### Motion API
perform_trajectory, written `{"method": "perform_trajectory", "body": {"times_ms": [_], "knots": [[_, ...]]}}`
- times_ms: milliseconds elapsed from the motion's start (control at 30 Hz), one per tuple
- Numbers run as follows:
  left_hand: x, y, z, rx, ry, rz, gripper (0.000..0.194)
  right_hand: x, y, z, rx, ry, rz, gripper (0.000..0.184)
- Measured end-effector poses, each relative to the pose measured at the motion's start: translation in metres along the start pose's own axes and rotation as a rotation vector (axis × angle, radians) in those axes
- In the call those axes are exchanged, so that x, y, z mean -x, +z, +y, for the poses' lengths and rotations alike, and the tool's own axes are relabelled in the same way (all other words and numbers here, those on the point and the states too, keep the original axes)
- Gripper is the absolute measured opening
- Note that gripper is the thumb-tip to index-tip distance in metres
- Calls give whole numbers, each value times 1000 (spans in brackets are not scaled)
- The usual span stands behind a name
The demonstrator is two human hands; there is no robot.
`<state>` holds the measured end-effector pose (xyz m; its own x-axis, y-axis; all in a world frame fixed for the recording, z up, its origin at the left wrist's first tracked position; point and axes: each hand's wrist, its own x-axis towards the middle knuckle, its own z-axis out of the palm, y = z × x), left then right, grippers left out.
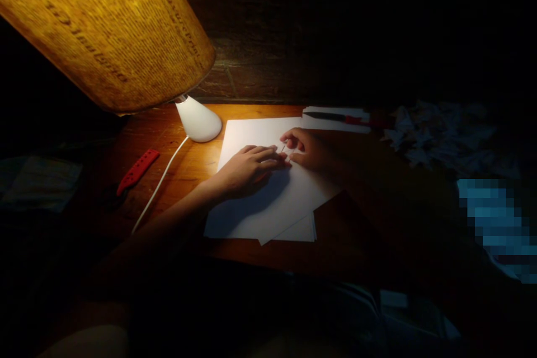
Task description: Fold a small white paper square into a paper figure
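Note:
My left hand (249, 168) reaches in over white paper sheets (247, 221), its fingers fairly straight and close together. Opposite it, my right hand (308, 149) curls its fingers in a pinch. The fingertips of both hands nearly meet at a small white piece of paper (285, 150) with dark lines or creases. Whether this piece is separate or part of the top sheet I cannot tell. The top sheet lies askew over the ones beneath, one corner pointing towards me. Shadow covers my right forearm and part of the paper.
A lit lamp with a printed shade (138, 28) leans in from the left on its white base (199, 120), trailing a white cord (161, 182). A red-handled tool (138, 170) lies left. Behind are a knife (325, 116) on narrow paper (335, 126) and a folded-paper pile (432, 134).

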<state>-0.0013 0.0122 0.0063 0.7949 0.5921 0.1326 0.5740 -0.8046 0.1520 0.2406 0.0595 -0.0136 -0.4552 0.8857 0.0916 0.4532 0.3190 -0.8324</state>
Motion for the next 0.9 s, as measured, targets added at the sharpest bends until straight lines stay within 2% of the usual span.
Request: {"method": "perform_trajectory", "body": {"times_ms": [100,200,300,367,467,600,767,900], "knots": [[1,1,-3,-14,16,5,50,4,2,-1,-4,-13,40,40],[2,1,-8,63,38,40,49,9,2,-1,-9,-90,104,32],[1,-1,-13,259,54,190,45,12,0,1,-48,-150,175,26],[1,-3,-15,353,47,319,34,11,-1,2,-72,-158,208,23],[0,-5,-17,348,-26,433,17,10,0,3,-66,-172,195,21],[-2,-2,-20,275,-79,407,15,11,1,2,-38,-169,151,18],[-3,3,-24,180,-18,317,21,14,-2,-2,8,-192,67,16],[-3,4,-25,178,24,240,25,16,-1,-4,10,-186,54,15]]}}
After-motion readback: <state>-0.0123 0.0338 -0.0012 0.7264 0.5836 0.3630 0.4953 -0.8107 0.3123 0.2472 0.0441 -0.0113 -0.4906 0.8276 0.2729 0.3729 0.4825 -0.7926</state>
